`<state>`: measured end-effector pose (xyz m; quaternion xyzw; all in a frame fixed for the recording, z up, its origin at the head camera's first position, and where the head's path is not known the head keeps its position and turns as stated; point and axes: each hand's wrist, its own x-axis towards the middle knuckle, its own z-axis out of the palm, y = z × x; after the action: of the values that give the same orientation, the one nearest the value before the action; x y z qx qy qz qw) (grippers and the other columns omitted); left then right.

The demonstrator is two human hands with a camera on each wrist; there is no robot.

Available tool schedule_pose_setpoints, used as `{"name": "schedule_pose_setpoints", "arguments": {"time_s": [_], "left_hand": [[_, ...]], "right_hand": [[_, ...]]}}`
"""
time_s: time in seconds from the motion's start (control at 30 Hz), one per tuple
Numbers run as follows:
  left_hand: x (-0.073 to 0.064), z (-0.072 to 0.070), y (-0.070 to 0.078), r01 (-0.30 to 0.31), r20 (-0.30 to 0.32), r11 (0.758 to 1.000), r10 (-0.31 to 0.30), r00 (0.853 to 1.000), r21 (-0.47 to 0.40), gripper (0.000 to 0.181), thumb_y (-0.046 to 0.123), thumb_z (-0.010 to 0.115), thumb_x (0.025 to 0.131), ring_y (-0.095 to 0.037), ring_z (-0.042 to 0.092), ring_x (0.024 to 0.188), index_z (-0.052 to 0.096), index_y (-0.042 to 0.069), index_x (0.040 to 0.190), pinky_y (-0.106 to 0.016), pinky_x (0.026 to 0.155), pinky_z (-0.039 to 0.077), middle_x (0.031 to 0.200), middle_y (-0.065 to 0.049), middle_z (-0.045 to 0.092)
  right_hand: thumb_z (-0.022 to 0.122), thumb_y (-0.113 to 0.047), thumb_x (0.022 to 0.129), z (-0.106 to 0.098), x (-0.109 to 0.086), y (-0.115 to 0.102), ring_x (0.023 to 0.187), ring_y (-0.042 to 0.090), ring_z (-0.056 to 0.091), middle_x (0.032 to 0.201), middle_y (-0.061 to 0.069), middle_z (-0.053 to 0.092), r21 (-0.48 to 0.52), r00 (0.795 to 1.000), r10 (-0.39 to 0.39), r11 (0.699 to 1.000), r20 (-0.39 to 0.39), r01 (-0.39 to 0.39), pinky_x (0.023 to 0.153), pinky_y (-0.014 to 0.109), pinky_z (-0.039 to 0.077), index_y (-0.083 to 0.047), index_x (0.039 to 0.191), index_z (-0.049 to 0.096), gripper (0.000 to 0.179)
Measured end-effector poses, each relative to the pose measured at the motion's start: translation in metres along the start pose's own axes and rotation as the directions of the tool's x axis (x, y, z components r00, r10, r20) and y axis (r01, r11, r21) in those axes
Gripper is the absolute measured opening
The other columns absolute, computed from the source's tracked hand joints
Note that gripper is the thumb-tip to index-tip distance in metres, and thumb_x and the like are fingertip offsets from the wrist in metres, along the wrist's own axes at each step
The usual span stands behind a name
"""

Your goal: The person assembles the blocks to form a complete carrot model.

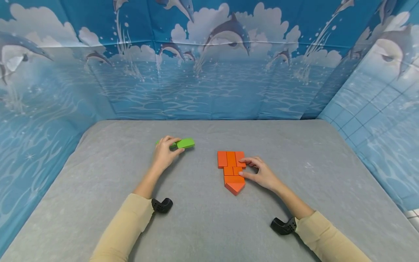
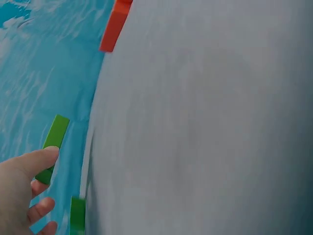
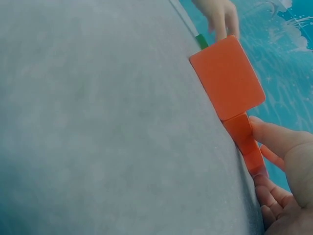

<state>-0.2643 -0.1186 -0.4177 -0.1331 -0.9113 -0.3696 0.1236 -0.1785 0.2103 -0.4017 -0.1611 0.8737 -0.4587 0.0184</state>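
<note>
Pinches green block (image 2: pixel 58 130) in left hand (image 1: pixel 166 152); touches orange blocks (image 1: pixel 231 159) with spread right hand (image 1: pixel 263 174); has second block (image 2: pixel 77 216) beside left grip, curtain (image 1: pixel 209 98) beyond.

Orange blocks (image 1: pixel 231 179) and green blocks (image 1: pixel 186 143) look smooth, matt; grey table cover (image 1: pixel 203 225), dull cloth; backdrop (image 1: pixel 209 91), creased fabric.

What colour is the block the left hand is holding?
Green. The block in the left hand shows best in the left wrist view.

In the head view the left hand (image 1: pixel 165 154) partly hides the green blocks (image 1: pixel 186 143), while the left wrist view's top edge cuts off the orange blocks (image 2: pixel 115 27).
</note>
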Motion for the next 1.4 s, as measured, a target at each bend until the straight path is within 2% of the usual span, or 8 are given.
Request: {"name": "schedule_pose_setpoints", "arguments": {"time_s": [0.23, 0.4, 0.63, 0.77, 0.9, 1.13, 1.27, 1.4], "left_hand": [[0.019, 0.031, 0.020, -0.023, 0.116, 1.000, 0.023, 0.993, 0.001, 0.040, 0.023, 0.071, 0.081, -0.025, 0.050, 0.100, 0.062, 0.010, 0.118, -0.043, 0.084, 0.039, 0.115, -0.009, 0.056], [0.031, 0.051, 0.033, -0.037, 0.186, 0.999, 0.036, 0.982, 0.003, 0.039, 0.023, 0.070, 0.082, -0.022, 0.051, 0.095, 0.062, 0.012, 0.118, -0.040, 0.081, 0.041, 0.114, -0.007, 0.056], [0.043, 0.073, 0.047, -0.017, 0.263, 0.999, 0.026, 0.965, -0.039, 0.039, 0.025, 0.069, 0.082, -0.020, 0.053, 0.097, 0.062, 0.014, 0.119, -0.037, 0.082, 0.044, 0.117, -0.006, 0.055], [0.048, 0.082, 0.054, 0.006, 0.302, 0.999, 0.008, 0.953, -0.047, 0.040, 0.026, 0.068, 0.083, -0.021, 0.054, 0.101, 0.061, 0.015, 0.121, -0.038, 0.085, 0.044, 0.124, -0.007, 0.053], [0.052, 0.089, 0.059, 0.002, 0.324, 0.999, 0.010, 0.946, -0.034, 0.040, 0.027, 0.067, 0.083, -0.022, 0.054, 0.103, 0.061, 0.016, 0.121, -0.039, 0.087, 0.044, 0.125, -0.007, 0.053], [0.056, 0.097, 0.065, -0.034, 0.336, 0.999, 0.040, 0.941, -0.021, 0.039, 0.028, 0.068, 0.083, -0.023, 0.052, 0.108, 0.062, 0.015, 0.120, -0.046, 0.101, 0.028, 0.123, -0.005, 0.056], [0.057, 0.099, 0.064, -0.027, 0.340, 0.998, 0.046, 0.939, -0.060, 0.038, 0.026, 0.069, 0.082, -0.025, 0.049, 0.111, 0.063, 0.014, 0.118, -0.047, 0.104, 0.021, 0.123, -0.005, 0.056], [0.057, 0.101, 0.060, -0.039, 0.340, 0.994, 0.070, 0.938, -0.099, 0.038, 0.026, 0.068, 0.083, -0.024, 0.048, 0.111, 0.063, 0.014, 0.118, -0.048, 0.104, 0.020, 0.121, -0.005, 0.057]], "right_hand": [[0.069, -0.005, 0.079, 0.000, 0.001, 0.000, 0.100, 0.036, 0.045, 0.112, 0.024, 0.049, -0.019, 1.000, -0.016, 1.000, -0.004, 0.016, 0.089, 0.048, 0.035, 0.005, 0.117, 0.056, 0.041], [0.069, -0.004, 0.080, 0.000, 0.000, 0.002, 0.100, 0.036, 0.045, 0.113, 0.024, 0.049, -0.009, 1.000, -0.020, 1.000, -0.003, 0.020, 0.089, 0.049, 0.035, 0.005, 0.117, 0.055, 0.041], [0.069, -0.004, 0.080, 0.000, 0.000, 0.002, 0.102, 0.038, 0.045, 0.114, 0.025, 0.049, -0.002, 1.000, -0.028, 1.000, -0.001, 0.028, 0.090, 0.051, 0.035, 0.006, 0.117, 0.055, 0.041], [0.068, -0.004, 0.080, 0.001, 0.001, 0.003, 0.102, 0.038, 0.045, 0.114, 0.025, 0.049, -0.003, 1.000, -0.020, 1.000, 0.002, 0.020, 0.090, 0.052, 0.035, 0.006, 0.118, 0.055, 0.041], [0.068, -0.004, 0.080, 0.001, 0.002, 0.004, 0.102, 0.039, 0.045, 0.114, 0.024, 0.049, -0.008, 1.000, -0.016, 1.000, 0.002, 0.016, 0.091, 0.052, 0.035, 0.006, 0.118, 0.055, 0.041], [0.068, -0.005, 0.081, 0.002, 0.002, 0.004, 0.102, 0.038, 0.045, 0.114, 0.024, 0.049, -0.013, 1.000, -0.014, 1.000, 0.001, 0.014, 0.090, 0.052, 0.035, 0.006, 0.118, 0.054, 0.041], [0.068, -0.004, 0.081, 0.002, 0.002, 0.002, 0.102, 0.039, 0.045, 0.113, 0.025, 0.048, -0.014, 1.000, -0.018, 1.000, -0.002, 0.018, 0.090, 0.052, 0.035, 0.006, 0.118, 0.055, 0.041], [0.068, -0.004, 0.081, 0.002, 0.001, 0.000, 0.101, 0.039, 0.045, 0.113, 0.026, 0.049, -0.021, 1.000, -0.015, 1.000, -0.007, 0.015, 0.089, 0.052, 0.035, 0.006, 0.117, 0.055, 0.040]]}}
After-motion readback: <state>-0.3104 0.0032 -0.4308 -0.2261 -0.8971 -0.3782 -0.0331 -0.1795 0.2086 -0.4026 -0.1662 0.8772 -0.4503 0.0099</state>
